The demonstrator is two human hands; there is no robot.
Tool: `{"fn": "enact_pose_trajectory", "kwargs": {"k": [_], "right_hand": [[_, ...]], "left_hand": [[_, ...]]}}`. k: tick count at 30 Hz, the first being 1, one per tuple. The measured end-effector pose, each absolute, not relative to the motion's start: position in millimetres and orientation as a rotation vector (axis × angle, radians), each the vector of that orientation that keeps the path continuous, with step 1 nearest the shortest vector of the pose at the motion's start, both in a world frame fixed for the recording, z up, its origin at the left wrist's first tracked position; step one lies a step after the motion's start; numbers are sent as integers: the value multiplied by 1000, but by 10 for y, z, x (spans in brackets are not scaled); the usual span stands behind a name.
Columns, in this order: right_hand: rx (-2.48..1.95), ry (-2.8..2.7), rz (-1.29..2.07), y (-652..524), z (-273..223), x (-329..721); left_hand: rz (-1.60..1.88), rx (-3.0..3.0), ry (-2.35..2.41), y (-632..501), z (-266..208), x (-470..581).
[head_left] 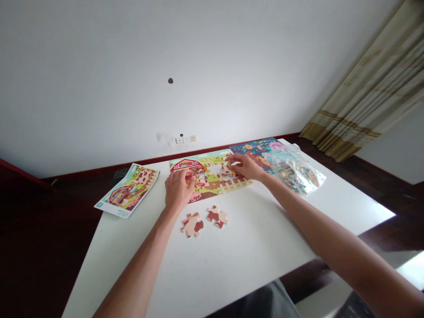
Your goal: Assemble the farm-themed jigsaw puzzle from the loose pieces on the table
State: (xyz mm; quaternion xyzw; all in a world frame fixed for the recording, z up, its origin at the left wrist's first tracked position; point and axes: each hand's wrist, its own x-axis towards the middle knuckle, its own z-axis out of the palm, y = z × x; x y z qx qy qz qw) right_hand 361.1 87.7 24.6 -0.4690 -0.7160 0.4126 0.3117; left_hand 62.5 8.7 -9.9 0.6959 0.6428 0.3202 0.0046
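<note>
A partly assembled farm jigsaw puzzle (212, 187) with a red barn lies on the white table, and a white gap shows in its upper middle. My left hand (179, 189) rests on the barn side, fingers bent and lying on the picture, with no piece visible in it. Over the gap, my right hand (245, 166) pinches a brown-and-cream puzzle piece (225, 169) between thumb and fingers, partly covering it. Nearer to me lie two groups of cow-patterned pieces: a left piece (192, 225) and a right cluster (217, 216), apart from the puzzle.
A printed reference sheet (132, 190) of the farm picture lies at the left edge. At the right, a clear plastic bag (298, 172) of puzzle pieces overlaps a dark blue puzzle (255, 148). The white table (245, 251) stands near a wall with sockets (186, 139).
</note>
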Motion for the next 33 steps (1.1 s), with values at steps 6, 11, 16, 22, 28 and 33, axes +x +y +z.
{"fn": "enact_pose_trajectory", "kwargs": {"k": [6,11,16,22,28,33], "right_hand": [[-1243,-1919,1085,844,313,3618],[-1036,-2299,1530,708,557,3651],[-901,-2631,1243,545,671,3536],[-910,-2768,801,352,712,3330],[-961,-2974,741,21,789,3094],[-811,-2999,747,-158,781,2983]], "left_hand": [[1034,2141,1996,100,-98,614],[1125,2030,1944,130,-85,592],[1252,1789,1834,170,-79,539],[1628,1300,1647,235,-113,466],[1617,1260,1632,189,-65,499],[1602,1262,1612,181,-40,521]]}}
